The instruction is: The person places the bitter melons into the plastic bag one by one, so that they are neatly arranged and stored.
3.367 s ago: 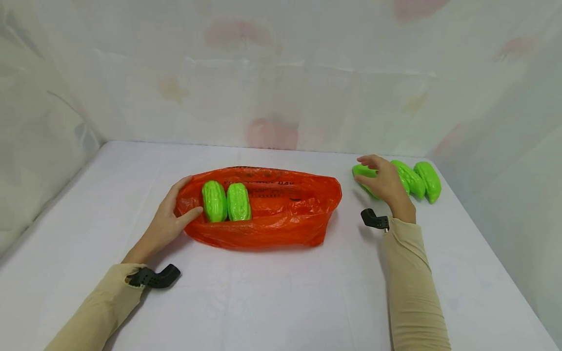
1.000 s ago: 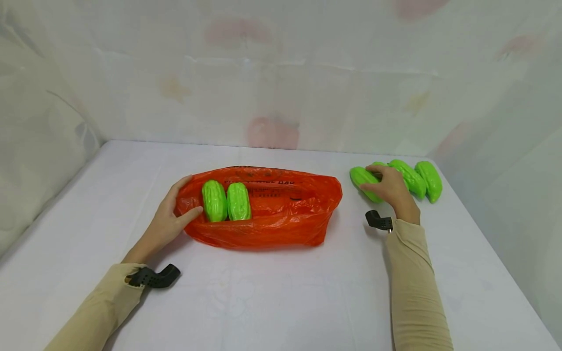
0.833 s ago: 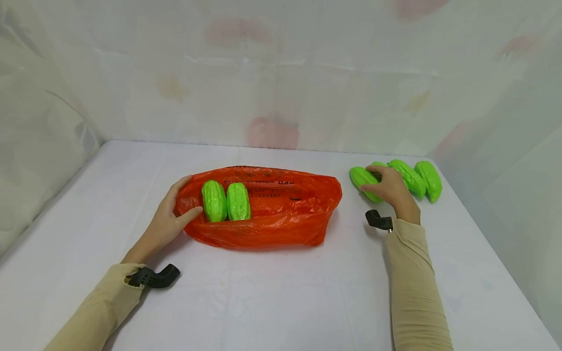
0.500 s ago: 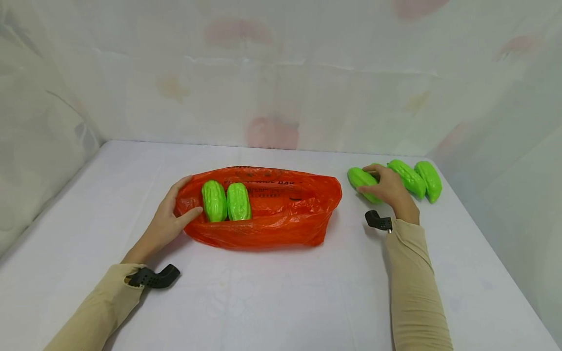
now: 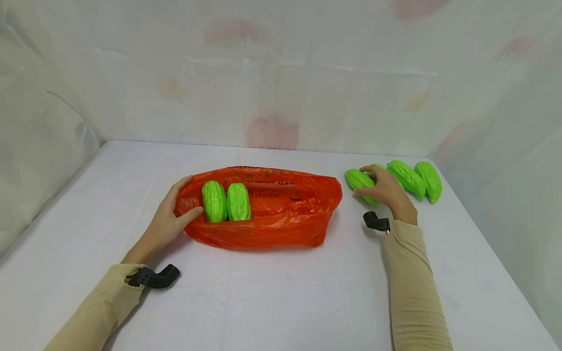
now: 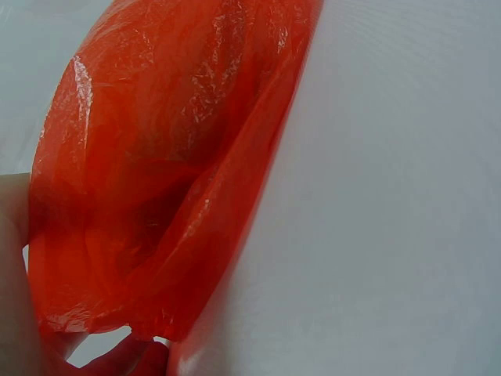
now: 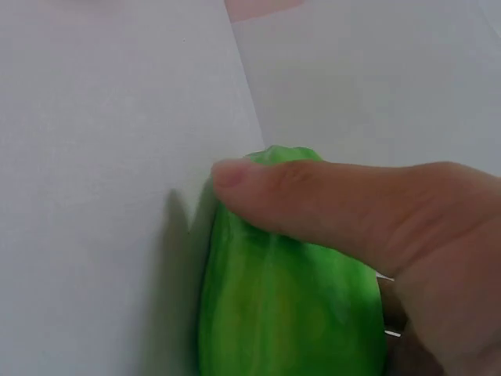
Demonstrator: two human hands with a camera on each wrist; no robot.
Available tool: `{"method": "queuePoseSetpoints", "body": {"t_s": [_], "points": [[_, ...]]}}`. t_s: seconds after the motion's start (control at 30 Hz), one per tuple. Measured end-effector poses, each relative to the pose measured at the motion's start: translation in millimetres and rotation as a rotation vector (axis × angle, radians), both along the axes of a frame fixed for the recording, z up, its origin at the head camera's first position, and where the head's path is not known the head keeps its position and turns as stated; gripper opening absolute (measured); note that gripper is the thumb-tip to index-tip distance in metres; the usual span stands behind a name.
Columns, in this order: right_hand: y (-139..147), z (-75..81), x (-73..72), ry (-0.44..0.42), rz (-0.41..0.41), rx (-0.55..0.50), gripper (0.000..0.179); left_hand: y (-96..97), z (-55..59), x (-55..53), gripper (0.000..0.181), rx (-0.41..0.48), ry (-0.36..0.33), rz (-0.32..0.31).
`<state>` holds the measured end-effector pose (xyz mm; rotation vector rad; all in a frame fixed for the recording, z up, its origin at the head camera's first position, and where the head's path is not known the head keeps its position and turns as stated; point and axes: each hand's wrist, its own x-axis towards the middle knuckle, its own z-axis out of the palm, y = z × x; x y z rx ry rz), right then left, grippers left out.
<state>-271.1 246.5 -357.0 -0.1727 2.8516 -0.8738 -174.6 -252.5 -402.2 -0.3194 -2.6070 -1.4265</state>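
A red plastic bag (image 5: 268, 234) with dark print lies on the white table, its mouth spread wide. Two ridged green bitter melons, one farther left (image 5: 214, 202) and one beside it (image 5: 239, 202), sit in its left part. My left hand (image 5: 169, 214) grips the bag's left rim, thumb at the front and fingers behind; the left wrist view shows the thin red film (image 6: 156, 157) close up. At the right, my right hand (image 5: 388, 189) holds another bitter melon (image 5: 356, 179) between thumb and fingers. Its thumb (image 7: 313, 196) lies across the melon in the right wrist view.
Right of my right hand lie two more bitter melons, a nearer one (image 5: 407, 178) and one by the table's right edge (image 5: 428, 181). Another melon (image 5: 377, 167) is partly hidden behind the hand. Pale patterned sheeting (image 5: 281, 87) rises behind the table.
My right hand has closed around the leftmost bitter melon of the group and shifted it slightly left, apart from the others. My left hand and the bag have stayed put.
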Motion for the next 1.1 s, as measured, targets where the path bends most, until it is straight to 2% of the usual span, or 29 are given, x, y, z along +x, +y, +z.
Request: {"method": "queuePoseSetpoints", "body": {"t_s": [0.57, 1.1], "points": [[-2, -1.7, -1.3, 0.032, 0.041, -0.015, 0.069, -0.4, -0.5, 0.1, 0.077, 0.007, -0.009, -0.003], [-6, 9.9, 1.8, 0.083, 0.066, -0.049, 0.068, -0.5, -0.4, -0.3, 0.077, 0.002, -0.006, 0.004]]}}
